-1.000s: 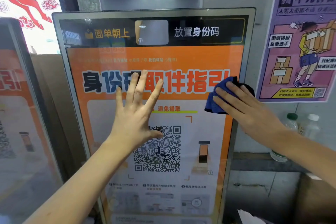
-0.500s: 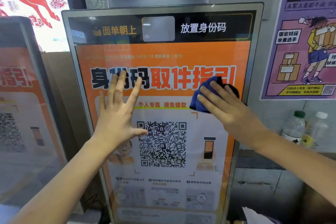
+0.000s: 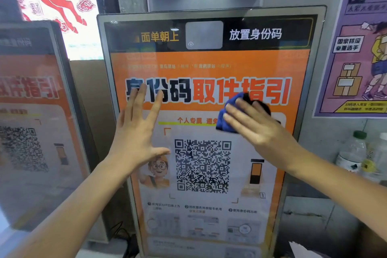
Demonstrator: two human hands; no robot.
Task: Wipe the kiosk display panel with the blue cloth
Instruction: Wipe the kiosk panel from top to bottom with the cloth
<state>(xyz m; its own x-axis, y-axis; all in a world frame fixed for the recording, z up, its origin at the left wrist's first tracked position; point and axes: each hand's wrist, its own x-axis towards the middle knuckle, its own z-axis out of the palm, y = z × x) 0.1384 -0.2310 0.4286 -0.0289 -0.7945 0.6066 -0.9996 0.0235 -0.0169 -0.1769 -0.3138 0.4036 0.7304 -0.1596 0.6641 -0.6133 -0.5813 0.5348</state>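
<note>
The right hand (image 3: 259, 130) presses the blue cloth (image 3: 227, 119) under flat fingers, right of the display panel's (image 3: 209, 65) centre; the left hand (image 3: 136, 132) is spread wide, near its left edge.

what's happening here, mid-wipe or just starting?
Mid-wipe, by the look of it. A person's right hand presses a blue cloth flat against the kiosk display panel, right of centre, just above the QR code. The left hand is open with fingers spread over the panel's left side; I can't tell whether it touches. Two plastic bottles stand to the right.
</note>
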